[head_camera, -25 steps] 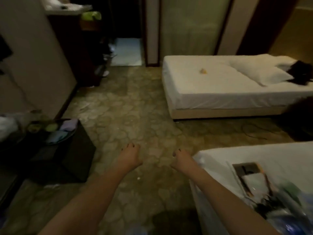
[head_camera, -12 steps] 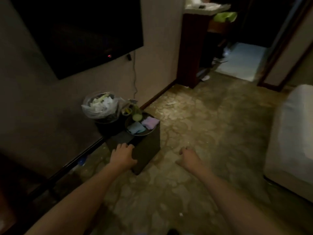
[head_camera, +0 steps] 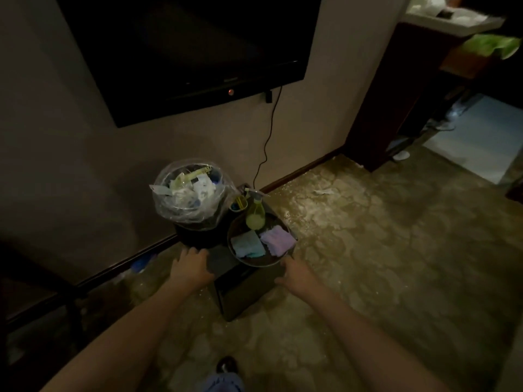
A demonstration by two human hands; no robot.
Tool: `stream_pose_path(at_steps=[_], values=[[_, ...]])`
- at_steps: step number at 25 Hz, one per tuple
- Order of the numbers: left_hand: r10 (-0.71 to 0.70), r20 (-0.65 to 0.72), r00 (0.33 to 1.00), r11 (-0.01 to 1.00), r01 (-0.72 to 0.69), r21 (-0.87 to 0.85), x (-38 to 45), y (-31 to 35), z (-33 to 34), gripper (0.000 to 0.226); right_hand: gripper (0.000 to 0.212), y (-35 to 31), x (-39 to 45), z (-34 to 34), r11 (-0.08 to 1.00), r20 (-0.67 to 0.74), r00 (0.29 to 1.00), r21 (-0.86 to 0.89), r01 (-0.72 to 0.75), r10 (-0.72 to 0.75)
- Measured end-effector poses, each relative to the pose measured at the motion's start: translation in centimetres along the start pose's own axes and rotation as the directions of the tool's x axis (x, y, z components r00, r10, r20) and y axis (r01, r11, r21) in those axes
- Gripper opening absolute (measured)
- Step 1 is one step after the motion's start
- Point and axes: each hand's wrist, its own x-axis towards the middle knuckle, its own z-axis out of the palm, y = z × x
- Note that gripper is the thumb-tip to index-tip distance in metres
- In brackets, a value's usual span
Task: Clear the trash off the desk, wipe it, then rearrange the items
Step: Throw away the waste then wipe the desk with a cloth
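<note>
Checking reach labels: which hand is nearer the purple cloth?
Right. The right hand is at the tray's near rim, just below the purple cloth. The left hand rests on the black box by the bin, beyond the blue cloth.

2 bare forearms reach forward and down, ending in 2 hands held level with each other and apart.

The left hand [head_camera: 190, 267] lies palm down, back of the hand facing up, fingers close together and bent slightly downward at the tips over a dark edge. The right hand [head_camera: 294, 274] sits to its right, also palm down, fingers angled forward and left; dim light hides whether they grip. Both arms are nearly straight, converging from the lower corners. 1 shoe tip shows below, between the arms.
</note>
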Motion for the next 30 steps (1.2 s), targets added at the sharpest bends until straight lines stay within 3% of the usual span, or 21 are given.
stream_pose_path(at_steps=[6,11,17,24,30], values=[[-0.009,-0.006,1.0,1.0,0.009,-0.002,9.1,3.6,-3.8,0.066,0.041,1.7,10.0,-5.2,0.997,-0.023,1.0,0.078,0.02,-0.018],[-0.163,0.009,0.987,0.979,0.163,-0.126,13.8,5.8,-2.8,0.067,0.04,3.3,19.6,-7.8,0.988,0.028,0.992,0.096,0.119,-0.122],[-0.492,0.058,0.869,0.823,0.485,-0.295,15.4,7.6,-0.6,0.068,0.036,3.4,30.6,-9.7,0.956,0.113,0.95,0.077,0.284,-0.291],[-0.586,0.134,0.799,0.711,0.586,-0.388,18.0,10.3,2.2,0.06,0.049,3.2,36.4,-7.3,0.925,0.082,0.926,0.135,0.356,-0.368],[-0.644,0.136,0.753,0.625,0.62,-0.474,19.5,11.3,4.5,0.058,0.043,4.7,39.3,-3.7,0.919,0.213,0.899,0.188,0.346,-0.382]])
